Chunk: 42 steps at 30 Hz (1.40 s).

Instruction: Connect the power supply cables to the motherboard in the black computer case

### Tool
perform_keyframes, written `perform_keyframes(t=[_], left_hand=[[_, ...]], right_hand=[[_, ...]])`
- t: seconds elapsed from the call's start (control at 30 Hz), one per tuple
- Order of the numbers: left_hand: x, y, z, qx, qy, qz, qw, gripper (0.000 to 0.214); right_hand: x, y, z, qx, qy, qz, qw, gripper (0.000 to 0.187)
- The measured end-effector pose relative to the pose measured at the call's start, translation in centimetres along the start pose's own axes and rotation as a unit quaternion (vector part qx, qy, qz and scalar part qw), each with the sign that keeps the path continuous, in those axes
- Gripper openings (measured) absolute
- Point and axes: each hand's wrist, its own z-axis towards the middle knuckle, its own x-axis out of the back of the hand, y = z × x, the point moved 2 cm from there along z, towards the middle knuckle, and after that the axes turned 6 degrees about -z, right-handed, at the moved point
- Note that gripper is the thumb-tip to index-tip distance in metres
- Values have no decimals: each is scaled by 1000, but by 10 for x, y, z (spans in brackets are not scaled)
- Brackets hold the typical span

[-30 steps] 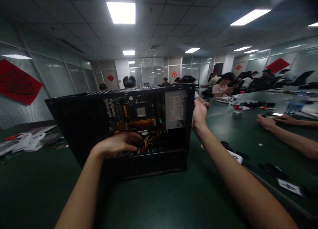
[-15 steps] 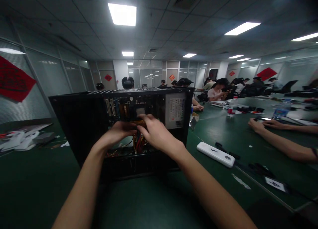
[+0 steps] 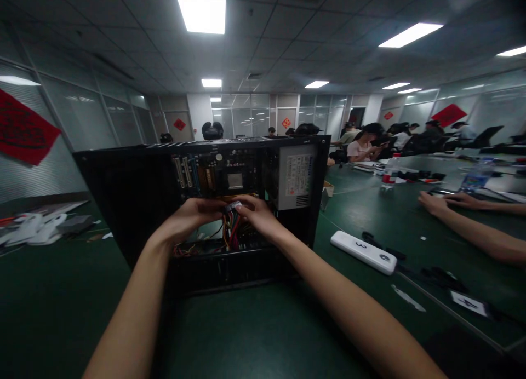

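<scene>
An open black computer case (image 3: 246, 269) stands on the green table, its inside facing me. Both my hands reach into it below the motherboard (image 3: 242, 162). Between my left hand (image 3: 193, 217) and my right hand (image 3: 257, 214) is a whitish multi-pin power connector (image 3: 234, 206), pinched by the fingers of both. Its bundle of coloured wires (image 3: 230, 231) hangs down toward the case's lower edge. To the right of my hands, the power supply (image 3: 296, 176) with its white label sits in the upper corner of the case.
A white device marked 3 (image 3: 364, 252) and a card marked 4 (image 3: 469, 303) lie on the right. Farther back are a bottle with a red cap (image 3: 390, 172) and another person's hands (image 3: 439, 202) with a phone. White items (image 3: 41, 231) lie at the left.
My right hand has dropped slightly, and its fingers have come down from in front of the motherboard. The whitish connector now shows between my hands. The camera view has shifted slightly.
</scene>
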Motion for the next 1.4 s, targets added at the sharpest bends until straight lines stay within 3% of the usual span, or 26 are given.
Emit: perform_keyframes(t=[0.13,0.57,0.8,1.0,1.07,1.17,1.27,1.4], left_hand=[[1,-3,5,-13,50,-5,999,44],[-21,-1,12,-40,72,-15,997,62],[-23,3,11,-82,64,97,990,59],[-23,4,13,-170,121,319,924,38],[-20,3,14,-191,112,351,910,37],[-16,-2,16,-221,88,374,897,37],[-14,-11,21,-245,71,388,885,36],[-11,-27,30,-235,47,401,884,37]], right_hand=[[0,0,1,23,14,-10,1000,27],[4,0,6,53,78,-11,995,25],[5,-1,7,88,88,-56,991,20],[3,-6,4,83,54,-111,989,44],[4,-12,-1,131,29,-199,971,47],[4,-22,-11,193,-6,-388,901,47],[3,-28,-18,173,-16,-528,832,43],[2,-29,-17,133,-22,-609,781,34]])
